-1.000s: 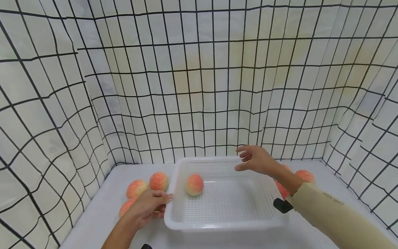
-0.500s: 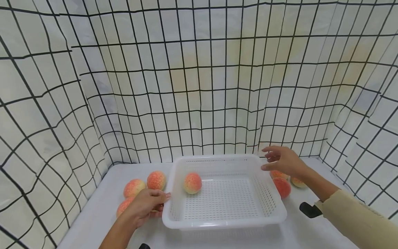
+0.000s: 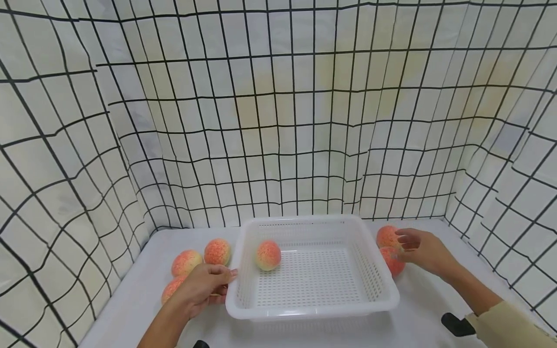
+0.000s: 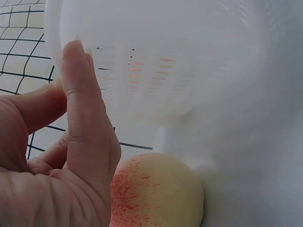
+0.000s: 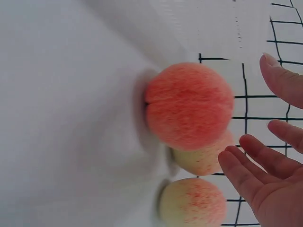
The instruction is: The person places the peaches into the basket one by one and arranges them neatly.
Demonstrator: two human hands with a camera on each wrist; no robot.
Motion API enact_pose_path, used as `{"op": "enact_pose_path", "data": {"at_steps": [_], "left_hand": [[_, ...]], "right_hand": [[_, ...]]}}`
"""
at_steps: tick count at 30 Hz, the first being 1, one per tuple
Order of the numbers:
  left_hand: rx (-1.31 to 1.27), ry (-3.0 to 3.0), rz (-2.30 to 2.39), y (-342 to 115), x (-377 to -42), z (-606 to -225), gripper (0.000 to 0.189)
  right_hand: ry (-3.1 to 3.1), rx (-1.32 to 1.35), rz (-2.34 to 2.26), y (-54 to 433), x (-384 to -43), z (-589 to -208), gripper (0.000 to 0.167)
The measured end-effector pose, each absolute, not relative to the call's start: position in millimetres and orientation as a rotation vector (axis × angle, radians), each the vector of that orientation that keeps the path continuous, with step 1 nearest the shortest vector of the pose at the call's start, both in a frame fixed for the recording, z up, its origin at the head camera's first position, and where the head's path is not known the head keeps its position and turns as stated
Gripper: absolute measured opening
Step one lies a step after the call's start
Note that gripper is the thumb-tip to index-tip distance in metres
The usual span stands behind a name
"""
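A white plastic basket (image 3: 322,305) with slotted walls stands in the middle of the table, and one peach (image 3: 268,255) lies in its left part. My left hand (image 3: 201,288) pinches the basket's left rim between thumb and fingers. Close beside that hand are more peaches, one yellowish (image 3: 186,263) and one redder (image 3: 217,252). My right hand (image 3: 426,252) is off the basket's right side with fingers spread, holding nothing. It hovers by a red peach (image 5: 190,106); two paler peaches, one lower (image 5: 193,203), show behind it in the right wrist view.
A white sheet covers the table (image 3: 417,309). Walls of white cloth with a black grid (image 3: 296,121) close in the back and both sides. Another peach (image 3: 173,289) is partly covered by the left hand. A black strap piece (image 3: 458,325) sits at the right sleeve.
My right hand has moved right and down, from above the basket to the peaches beside it. My left hand keeps its place at the rim. The head view has shifted slightly.
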State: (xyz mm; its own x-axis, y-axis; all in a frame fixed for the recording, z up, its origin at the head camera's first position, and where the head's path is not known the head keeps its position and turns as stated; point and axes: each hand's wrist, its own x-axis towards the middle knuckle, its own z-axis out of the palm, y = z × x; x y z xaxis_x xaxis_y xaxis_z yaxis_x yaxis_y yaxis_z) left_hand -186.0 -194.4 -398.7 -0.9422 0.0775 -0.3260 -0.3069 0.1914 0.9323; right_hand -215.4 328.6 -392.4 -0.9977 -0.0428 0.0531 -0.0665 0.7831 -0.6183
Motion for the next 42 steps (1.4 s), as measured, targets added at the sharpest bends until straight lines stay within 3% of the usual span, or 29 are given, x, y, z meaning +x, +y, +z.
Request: {"op": "enact_pose_path", "data": {"at_steps": [19, 29, 42], "left_hand": [[-0.261, 2.179, 1.82, -192.2, -184.6, -402.3, 0.023], [-0.294, 2.2, 1.819, -187.3, -185.3, -400.8, 0.023], [-0.304, 2.197, 1.831, -190.0, -184.8, -400.4, 0.023]], "right_hand": [[-2.865, -0.054, 1.093, 320.2, -210.8, -445.9, 0.081], [-2.879, -0.125, 1.048, 325.9, -209.4, -439.5, 0.088], [-2.807, 0.017, 1.052, 329.9, -208.0, -413.9, 0.085]]}}
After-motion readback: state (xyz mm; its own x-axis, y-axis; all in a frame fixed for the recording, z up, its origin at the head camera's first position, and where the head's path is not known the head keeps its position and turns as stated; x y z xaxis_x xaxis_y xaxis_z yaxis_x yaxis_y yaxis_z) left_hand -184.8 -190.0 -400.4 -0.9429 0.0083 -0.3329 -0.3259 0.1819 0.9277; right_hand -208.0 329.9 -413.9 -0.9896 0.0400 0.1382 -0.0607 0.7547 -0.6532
